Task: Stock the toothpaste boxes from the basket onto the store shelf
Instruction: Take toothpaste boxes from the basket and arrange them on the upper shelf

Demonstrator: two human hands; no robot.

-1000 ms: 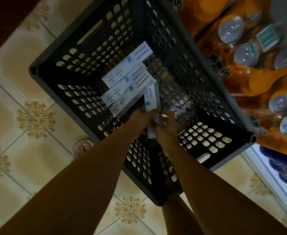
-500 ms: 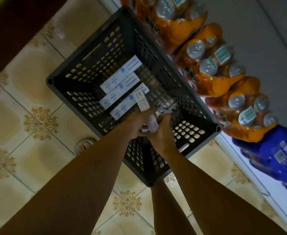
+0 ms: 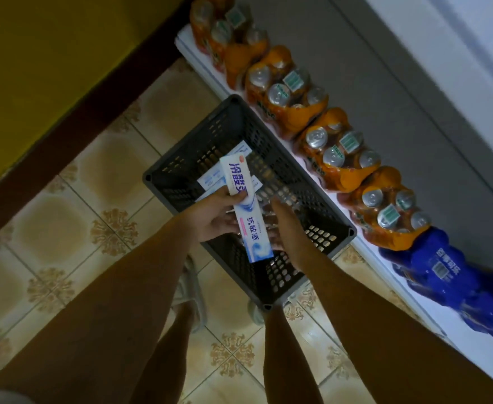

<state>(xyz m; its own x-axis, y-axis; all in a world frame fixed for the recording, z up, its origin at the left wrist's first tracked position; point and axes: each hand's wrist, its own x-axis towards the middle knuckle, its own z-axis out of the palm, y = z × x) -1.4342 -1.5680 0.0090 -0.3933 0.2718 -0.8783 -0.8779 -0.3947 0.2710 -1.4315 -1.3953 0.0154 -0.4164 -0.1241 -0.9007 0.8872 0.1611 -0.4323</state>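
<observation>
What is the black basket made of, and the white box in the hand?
The basket looks like hard moulded plastic, dark grey and matte: its walls and floor are one piece with neat rows of holes. The toothpaste box the left hand grips looks like thin printed cardboard with a slightly glossy coat: flat faces, sharp folded edges, blue lettering.

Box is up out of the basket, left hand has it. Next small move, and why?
Probably carry the toothpaste box up and right toward the shelf. The left hand already grips it above the basket, and the right hand sits open beside its lower end, holding nothing, so it can steady it. More boxes remain in the basket.
</observation>
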